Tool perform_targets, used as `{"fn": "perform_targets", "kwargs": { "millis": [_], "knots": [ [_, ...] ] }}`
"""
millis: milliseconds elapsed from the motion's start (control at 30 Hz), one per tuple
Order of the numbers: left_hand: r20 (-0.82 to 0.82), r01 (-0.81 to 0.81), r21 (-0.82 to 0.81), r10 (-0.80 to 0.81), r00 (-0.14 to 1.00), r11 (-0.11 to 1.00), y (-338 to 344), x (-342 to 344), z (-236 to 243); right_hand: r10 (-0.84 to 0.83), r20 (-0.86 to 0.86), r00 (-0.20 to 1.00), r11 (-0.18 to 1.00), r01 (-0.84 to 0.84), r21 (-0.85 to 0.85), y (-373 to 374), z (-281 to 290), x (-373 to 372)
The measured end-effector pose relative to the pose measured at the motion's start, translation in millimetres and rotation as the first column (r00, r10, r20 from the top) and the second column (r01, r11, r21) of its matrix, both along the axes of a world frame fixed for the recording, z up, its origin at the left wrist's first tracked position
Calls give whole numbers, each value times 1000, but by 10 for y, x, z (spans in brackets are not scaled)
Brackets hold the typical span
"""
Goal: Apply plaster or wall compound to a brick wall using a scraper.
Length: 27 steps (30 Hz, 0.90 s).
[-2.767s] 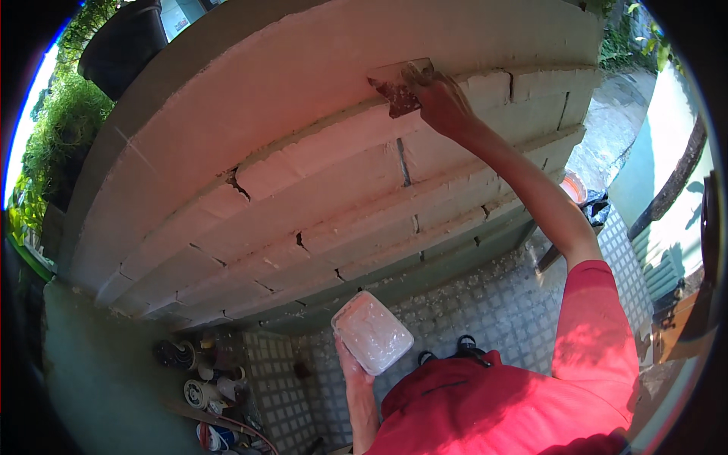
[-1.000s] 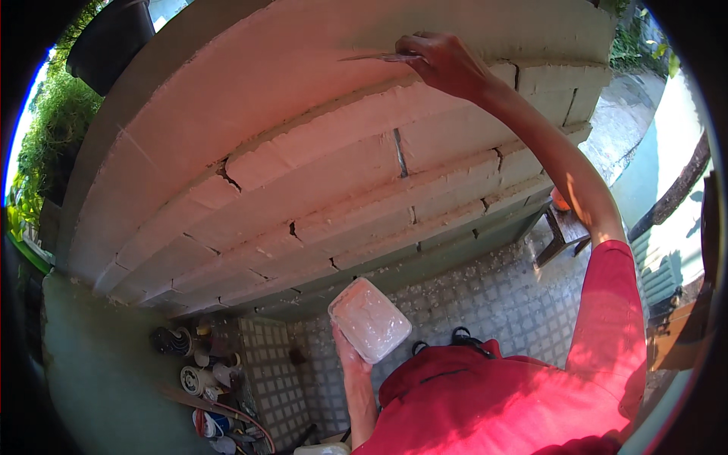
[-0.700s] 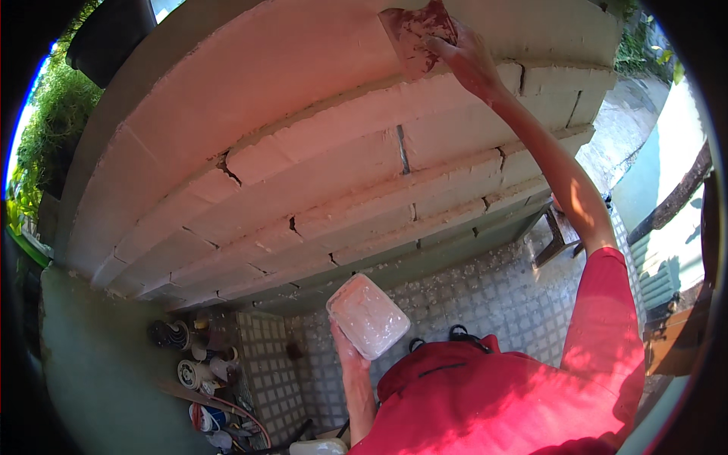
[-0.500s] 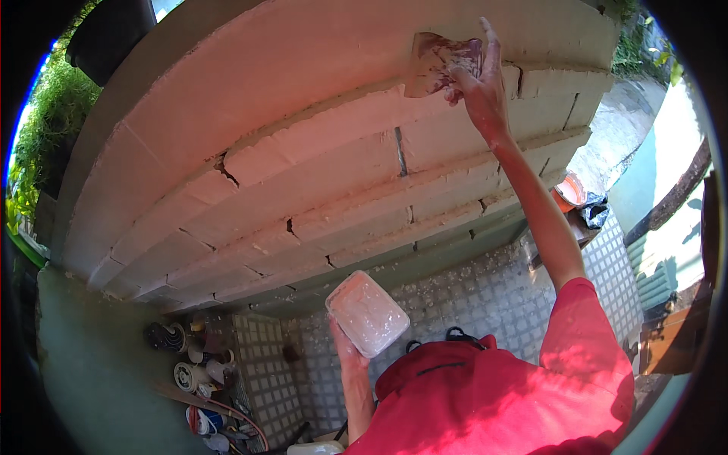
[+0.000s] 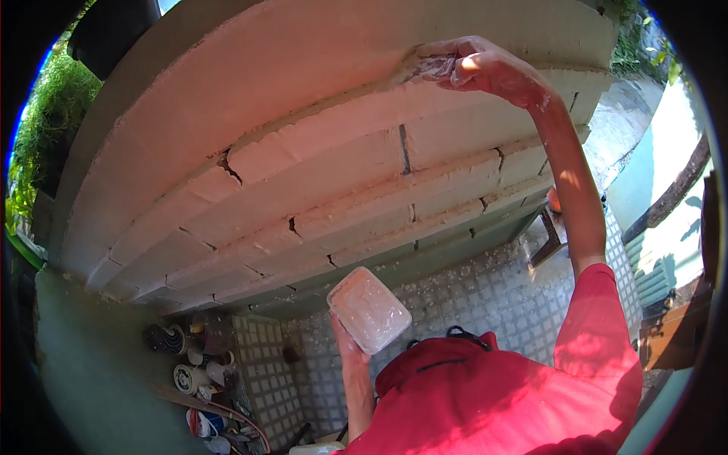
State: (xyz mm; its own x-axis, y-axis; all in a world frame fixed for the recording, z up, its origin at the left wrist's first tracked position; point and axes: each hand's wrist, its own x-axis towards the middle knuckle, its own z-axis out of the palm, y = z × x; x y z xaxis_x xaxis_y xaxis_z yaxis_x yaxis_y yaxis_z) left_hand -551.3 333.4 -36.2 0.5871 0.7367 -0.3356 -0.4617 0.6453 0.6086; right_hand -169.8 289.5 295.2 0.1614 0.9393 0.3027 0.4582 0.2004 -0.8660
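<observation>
My right hand [image 5: 498, 74], dusted with white, is closed on a putty knife [image 5: 431, 67] held low against the plastered upper band of the wall [image 5: 303, 68], just above a raised ledge [image 5: 303, 129] of block courses with cracks and open joints. Much of the blade is hidden by my fingers and smear. Low in the view, my left hand [image 5: 350, 343] grips a rectangular whitish plastic tub [image 5: 370, 307] holding pale, creamy paste; the fingers under it are mostly hidden.
Cans, buckets and a plank [image 5: 174, 390] crowd the lower left beside a green wall [image 5: 98, 364]. A small stool [image 5: 550, 243] with an orange bucket [image 5: 555, 201] stands at the right on tiled floor [image 5: 447, 292]. Plants and a black container [image 5: 106, 38] edge the top left.
My right hand and the knife moved down and to the right from about half a second ago, turning from fingers pointing up to pointing left. The tub has shifted very slightly.
</observation>
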Motion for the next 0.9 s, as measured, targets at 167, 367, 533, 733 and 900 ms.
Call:
{"fn": "perform_targets", "kwargs": {
  "millis": [167, 367, 533, 733, 900],
  "knots": [
    [-2, -16, 5, 16, 1000, 1000, 78, -90, -147, -365, 458, 810, 924, 376, 71, 260, -3, 91],
    [14, -2, 8, 2, 1000, 1000, 140, -95, -103, -560, 625, 544, 824, 439, 357, 837, -116, 111],
    [45, -2, -22, 3, 999, 1000, 112, -108, -11, -809, 494, 320, 587, 491, 644, 1139, -221, 366],
    [3, -27, -7, 27, 1000, 1000, 98, -231, -39, -749, 429, 505, 656, 472, 589, 801, 48, 11],
    [-5, -51, -68, 51, 999, 996, 78, -187, 109, -748, 623, 228, 659, 373, 654, 1047, -186, 300]
  ]
}}
